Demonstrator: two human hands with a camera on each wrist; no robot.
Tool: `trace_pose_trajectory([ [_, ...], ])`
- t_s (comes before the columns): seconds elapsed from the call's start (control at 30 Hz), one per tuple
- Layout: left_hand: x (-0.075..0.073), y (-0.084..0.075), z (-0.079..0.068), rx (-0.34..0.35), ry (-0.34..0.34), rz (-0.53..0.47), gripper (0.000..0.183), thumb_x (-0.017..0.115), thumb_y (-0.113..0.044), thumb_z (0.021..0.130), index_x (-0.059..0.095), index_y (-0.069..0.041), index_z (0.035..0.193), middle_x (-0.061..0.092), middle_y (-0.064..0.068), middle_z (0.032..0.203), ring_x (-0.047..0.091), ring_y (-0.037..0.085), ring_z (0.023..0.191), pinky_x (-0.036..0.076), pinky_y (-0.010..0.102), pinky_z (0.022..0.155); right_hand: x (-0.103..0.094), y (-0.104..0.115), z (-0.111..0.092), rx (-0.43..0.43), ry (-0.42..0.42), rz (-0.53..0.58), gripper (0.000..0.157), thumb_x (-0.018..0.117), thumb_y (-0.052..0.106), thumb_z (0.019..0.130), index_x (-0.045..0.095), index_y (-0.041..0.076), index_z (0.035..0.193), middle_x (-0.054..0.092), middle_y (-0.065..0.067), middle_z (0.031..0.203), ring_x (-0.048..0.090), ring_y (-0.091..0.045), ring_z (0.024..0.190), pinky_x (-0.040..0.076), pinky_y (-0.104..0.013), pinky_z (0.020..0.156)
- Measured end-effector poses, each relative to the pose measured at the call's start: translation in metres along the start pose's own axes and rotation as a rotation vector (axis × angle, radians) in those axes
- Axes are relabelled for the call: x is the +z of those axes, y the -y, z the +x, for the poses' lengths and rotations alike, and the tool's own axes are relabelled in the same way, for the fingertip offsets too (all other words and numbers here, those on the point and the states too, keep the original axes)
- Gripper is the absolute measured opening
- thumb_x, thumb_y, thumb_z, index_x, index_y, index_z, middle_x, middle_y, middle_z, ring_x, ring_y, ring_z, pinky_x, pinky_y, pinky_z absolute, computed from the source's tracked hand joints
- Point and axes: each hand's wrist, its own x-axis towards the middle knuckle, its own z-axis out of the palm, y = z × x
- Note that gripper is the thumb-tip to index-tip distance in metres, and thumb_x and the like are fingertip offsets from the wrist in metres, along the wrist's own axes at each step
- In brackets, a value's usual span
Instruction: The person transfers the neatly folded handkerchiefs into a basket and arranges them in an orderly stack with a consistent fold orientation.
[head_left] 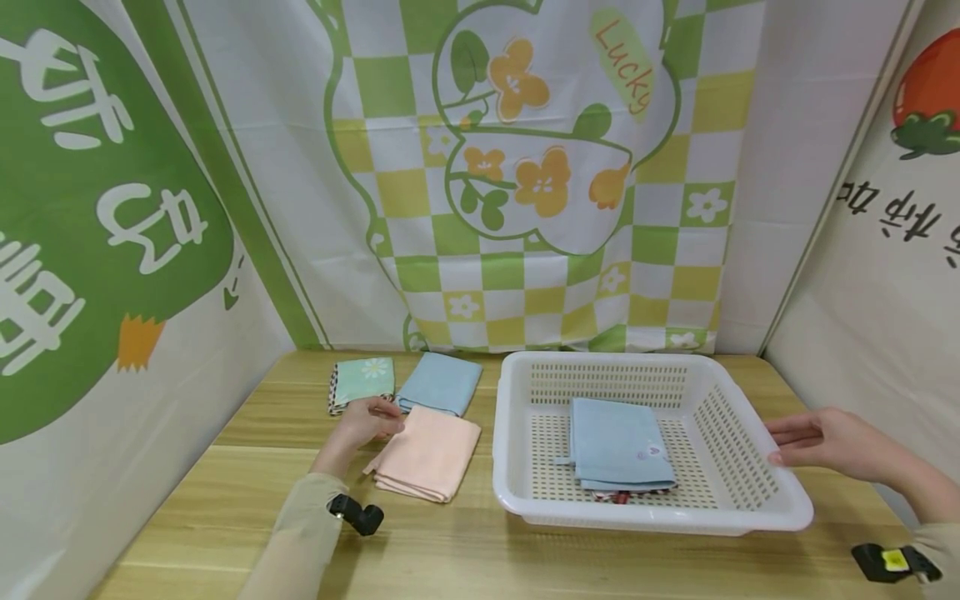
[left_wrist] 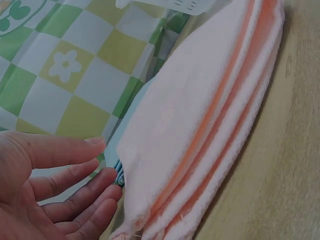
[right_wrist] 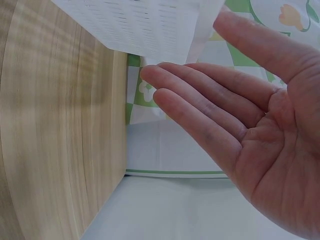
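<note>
My left hand (head_left: 370, 421) is beside the upper left corner of a folded pink towel (head_left: 431, 454). In the left wrist view its fingers (left_wrist: 75, 195) are loosely bent and hold nothing; whether they touch the towel's edge I cannot tell. My right hand (head_left: 832, 446) is at the right side of a white plastic basket (head_left: 517, 492). The right wrist view shows straight fingers (right_wrist: 200, 105) below the rim, with the thumb against it. Inside the basket lies a folded light blue towel (head_left: 617, 442) on top of another cloth, mostly hidden.
Behind the pink towel lie a green folded towel (head_left: 366, 379) with a daisy and a light blue folded towel (head_left: 441, 383). Everything stands on a wooden table (head_left: 435, 554). Printed curtains (head_left: 540, 283) hang along the back and both sides.
</note>
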Motion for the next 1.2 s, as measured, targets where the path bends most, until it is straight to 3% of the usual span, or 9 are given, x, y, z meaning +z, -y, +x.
trace_pose_trajectory([
  [0.5, 0.0053, 0.0048, 0.0037, -0.050, 0.004, 0.022, 0.033, 0.073, -0.002, 0.080, 0.061, 0.007, 0.110, 0.065, 0.019, 0.102, 0.061, 0.021, 0.086, 0.053, 0.032, 0.073, 0.0003, -0.0021, 0.0011, 0.009, 0.015, 0.031, 0.058, 0.067, 0.031, 0.088, 0.054, -0.012, 0.125, 0.067, -0.021, 0.112, 0.065, 0.003, 0.085, 0.053, -0.020, 0.068],
  [1.2, 0.0089, 0.0079, 0.0066, -0.062, 0.014, 0.040, 0.044, 0.074, 0.001, 0.077, 0.056, 0.005, 0.116, 0.059, 0.026, 0.118, 0.060, 0.033, 0.102, 0.053, 0.040, 0.082, -0.0001, -0.0023, 0.0008, -0.003, 0.013, 0.027, 0.058, 0.067, 0.031, 0.088, 0.054, -0.013, 0.124, 0.067, -0.021, 0.112, 0.064, 0.005, 0.086, 0.053, -0.019, 0.068],
])
